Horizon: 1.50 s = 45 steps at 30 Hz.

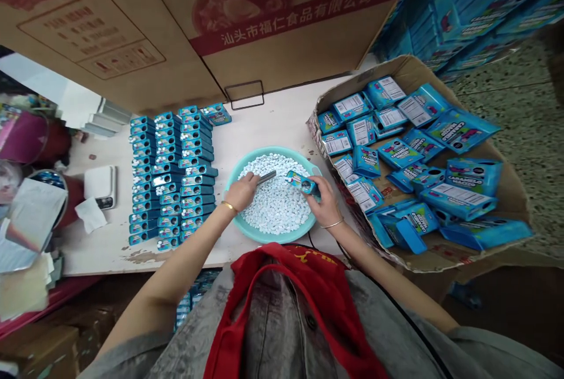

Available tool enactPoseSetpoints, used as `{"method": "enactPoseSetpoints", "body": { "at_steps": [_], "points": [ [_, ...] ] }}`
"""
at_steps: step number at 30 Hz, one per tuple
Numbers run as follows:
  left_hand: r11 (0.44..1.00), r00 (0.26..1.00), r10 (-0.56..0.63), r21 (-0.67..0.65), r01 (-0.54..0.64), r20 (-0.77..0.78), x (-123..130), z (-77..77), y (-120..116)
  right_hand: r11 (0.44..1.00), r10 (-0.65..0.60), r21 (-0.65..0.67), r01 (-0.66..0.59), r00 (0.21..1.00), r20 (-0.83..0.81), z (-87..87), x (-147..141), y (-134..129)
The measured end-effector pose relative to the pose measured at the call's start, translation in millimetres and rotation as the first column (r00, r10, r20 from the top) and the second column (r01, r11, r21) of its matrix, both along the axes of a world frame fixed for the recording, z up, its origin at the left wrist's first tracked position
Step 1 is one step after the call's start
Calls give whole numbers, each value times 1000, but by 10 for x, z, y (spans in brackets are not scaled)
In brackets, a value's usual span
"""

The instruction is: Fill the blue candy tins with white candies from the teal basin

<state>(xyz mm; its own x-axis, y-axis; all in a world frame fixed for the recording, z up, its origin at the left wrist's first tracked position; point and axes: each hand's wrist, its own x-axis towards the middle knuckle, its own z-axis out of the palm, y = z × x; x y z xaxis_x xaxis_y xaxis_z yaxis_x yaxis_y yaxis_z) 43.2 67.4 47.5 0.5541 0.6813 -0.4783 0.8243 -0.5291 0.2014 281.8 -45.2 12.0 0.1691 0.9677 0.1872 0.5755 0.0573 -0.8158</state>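
A round turquoise basin (pixel 233 221) stands in front of me, filled with small white candies (pixel 275 208). Over its left side, my left hand (pixel 241 192) is closed on a narrow grey metal tool (pixel 267 177), whose exact kind I cannot make out. My right hand (pixel 325 203) grips a small blue candy box (pixel 302 183) above the basin's right side. The box lies tilted, its end toward the left, with a dark round opening in its face and a few white candies showing at that end.
Rows of blue candy boxes (pixel 197 161) stand left of the basin. To the right, a cut-down carton (pixel 408 64) holds many loose blue boxes. Large cardboard cartons (pixel 282 61) wall off the back. A wire frame (pixel 244 94) and a white scale (pixel 99 185) are on the table (pixel 264 123).
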Motion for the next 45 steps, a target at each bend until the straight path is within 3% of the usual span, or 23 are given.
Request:
{"method": "enactPoseSetpoints", "body": {
  "at_steps": [2, 5, 9, 14, 19, 22, 25, 28, 31, 34, 37, 40, 43, 45],
  "points": [
    [999, 999, -9, -48, 10, 32, 16, -374, -103, 1000, -22, 2, 22, 1000, 7, 30, 46, 15],
    [990, 987, -40, -129, 61, 157, 134, -685, -362, 999, -45, -10, 45, 999, 21, 67, 90, 27],
    [965, 941, -4, -245, 92, 339, 278, -794, -664, 997, -76, -26, 76, 997, 10, 68, 99, 22],
    [910, 827, 177, -409, 69, 533, 237, -766, -715, 994, -107, -37, 107, 994, -11, 15, 89, 10],
    [899, 737, 256, -434, 57, 626, -19, -444, -567, 995, -94, -39, 93, 995, -20, 1, 85, 12],
    [929, 726, 206, -365, 66, 657, -150, -112, -430, 999, -46, -26, 46, 999, -3, -17, 51, 15],
    [955, 768, 110, -281, 94, 631, -168, 249, -271, 1000, 20, -16, -20, 1000, 11, -51, -16, 8],
    [968, 863, -18, -206, 141, 504, -56, 580, -139, 997, 75, -6, -75, 997, 18, -79, -102, -9],
    [965, 951, -166, -157, 211, 259, 147, 862, -98, 994, 108, 10, -109, 994, 30, -92, -179, -26],
    [966, 971, -238, -103, 236, -5, 380, 1094, -174, 990, 139, 10, -140, 990, 29, -101, -233, -40],
    [964, 953, -265, -45, 261, -148, 571, 1278, -305, 988, 154, 5, -154, 988, 2, -119, -267, -53],
    [954, 938, -297, -25, 298, -180, 635, 1421, -366, 988, 151, 11, -151, 988, -36, -140, -285, -61],
    [953, 943, -303, -41, 300, -138, 528, 1474, -270, 992, 128, 8, -128, 989, -75, -135, -290, -55],
    [953, 953, -302, -41, 302, -8, 405, 1402, -133, 995, 104, 7, -104, 990, -92, -100, -297, -37]
  ]
}}
